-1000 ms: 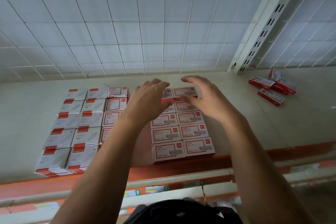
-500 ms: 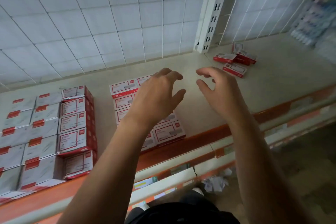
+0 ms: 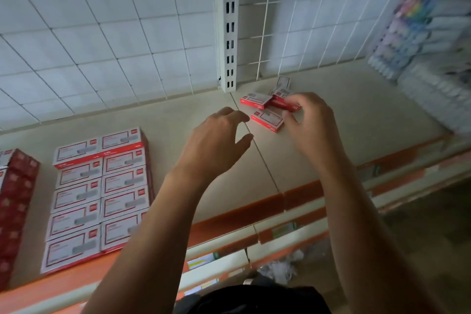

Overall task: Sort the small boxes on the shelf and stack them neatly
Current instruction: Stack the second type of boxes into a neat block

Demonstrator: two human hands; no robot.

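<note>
Several small red-and-white boxes lie loose and askew at the back of the shelf: one flat box [image 3: 256, 100], one nearer box [image 3: 267, 121], a red box on its side [image 3: 284, 105], and one leaning box [image 3: 283, 84]. My right hand [image 3: 309, 122] is over this pile, fingers apart, fingertips at the red box and thumb beside the nearer box; no grip shows. My left hand [image 3: 219, 140] hovers open just left of the pile, holding nothing. A neat two-column block of the same boxes [image 3: 96, 186] sits at the left.
A taller red stack [image 3: 15, 199] stands at the far left edge. A slotted white upright [image 3: 229, 23] and wire grid back the cream shelf [image 3: 356, 115]. Blurred packs of pens [image 3: 420, 33] fill the right. An orange rail [image 3: 254, 209] lines the front edge.
Both hands have left the neat block at the left and moved right to the loose boxes by the upright. The view has swung right with them.
</note>
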